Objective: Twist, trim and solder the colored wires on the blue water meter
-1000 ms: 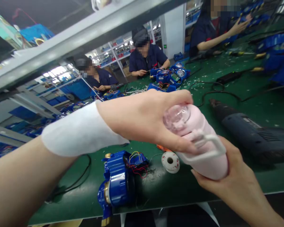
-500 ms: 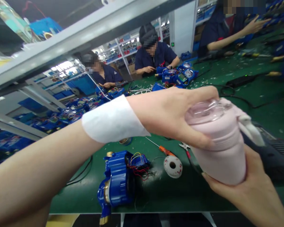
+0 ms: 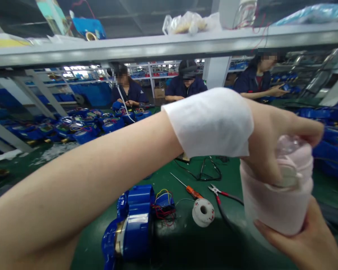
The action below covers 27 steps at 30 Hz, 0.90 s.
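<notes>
Pale pink rounded bottle with clear domed top [image 3: 273, 210]: in both hands, over right side of green worktop [image 3: 183, 249], slight tilt
Left hand [image 3: 266, 131]: white cover [image 3: 214, 122] at wrist; fingers and thumb wrapped over bottle's top end, beside the clear dome
Right hand [image 3: 312, 236]: cupped round lower body, thumb on the near side
Bottle handling: shell looks stiff and smooth, could slip; weight depends on fill, can't tell. Clear dome probably the fragile bit. Best hold: round the body, one palm low, not by the dome or pale tab [image 3: 289, 176]
Worktop, nearby: red-and-black-handled cutters [image 3: 218, 199], white spool with red specks [image 3: 198, 219], orange-handled screwdriver [image 3: 192, 192], glossy blue housing with brass fitting [image 3: 138, 221]
</notes>
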Each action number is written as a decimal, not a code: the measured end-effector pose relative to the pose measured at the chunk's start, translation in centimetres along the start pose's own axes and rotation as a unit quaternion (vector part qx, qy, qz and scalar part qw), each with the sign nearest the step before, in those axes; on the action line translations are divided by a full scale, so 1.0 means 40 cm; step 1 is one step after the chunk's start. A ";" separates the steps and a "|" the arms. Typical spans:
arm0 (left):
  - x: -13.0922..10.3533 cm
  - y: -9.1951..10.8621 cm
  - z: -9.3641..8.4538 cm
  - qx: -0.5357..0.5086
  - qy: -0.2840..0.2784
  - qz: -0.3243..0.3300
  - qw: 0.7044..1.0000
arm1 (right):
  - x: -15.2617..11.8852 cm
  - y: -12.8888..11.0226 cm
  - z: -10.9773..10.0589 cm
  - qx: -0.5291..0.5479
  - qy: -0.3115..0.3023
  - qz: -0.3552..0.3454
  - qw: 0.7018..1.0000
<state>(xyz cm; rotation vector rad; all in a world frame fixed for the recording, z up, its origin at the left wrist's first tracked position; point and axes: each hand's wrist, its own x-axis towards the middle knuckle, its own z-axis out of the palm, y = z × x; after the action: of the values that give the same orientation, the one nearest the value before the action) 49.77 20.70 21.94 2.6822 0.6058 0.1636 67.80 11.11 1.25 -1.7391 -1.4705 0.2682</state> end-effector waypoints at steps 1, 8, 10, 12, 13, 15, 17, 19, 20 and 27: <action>-0.008 -0.005 0.001 0.035 0.008 0.002 0.999 | 0.001 -0.012 0.003 0.007 0.001 0.016 1.000; -0.112 -0.068 0.012 0.037 0.122 -0.121 0.984 | 0.024 -0.051 0.039 0.021 -0.003 -0.031 0.999; -0.156 -0.092 0.011 -0.041 0.143 -0.144 0.978 | 0.033 -0.048 0.053 0.011 -0.015 -0.059 0.998; -0.206 -0.117 0.012 -0.111 0.173 -0.188 0.960 | 0.043 -0.040 0.068 -0.004 -0.036 -0.086 0.996; -0.232 -0.129 0.015 -0.142 0.190 -0.209 0.949 | 0.049 -0.035 0.075 -0.010 -0.046 -0.101 0.994; -0.285 -0.155 0.027 -0.199 0.242 -0.226 0.922 | 0.061 -0.023 0.090 -0.021 -0.068 -0.128 0.989; -0.338 -0.178 0.045 -0.267 0.298 -0.227 0.888 | 0.075 -0.011 0.103 -0.034 -0.088 -0.138 0.986; -0.387 -0.198 0.066 -0.345 0.332 -0.229 0.847 | 0.088 -0.003 0.116 -0.047 -0.106 -0.137 0.984; -0.409 -0.207 0.077 -0.378 0.342 -0.232 0.828 | 0.095 0.000 0.121 -0.050 -0.114 -0.138 0.983; -0.513 -0.266 0.120 -0.409 0.397 -0.283 0.771 | 0.130 -0.010 0.158 -0.062 -0.180 -0.140 0.972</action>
<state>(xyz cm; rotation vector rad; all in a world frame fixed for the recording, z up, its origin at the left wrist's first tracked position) 28.10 19.00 12.75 1.4072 1.1984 1.1234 65.08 18.56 -0.77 -1.6093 -2.0107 0.3618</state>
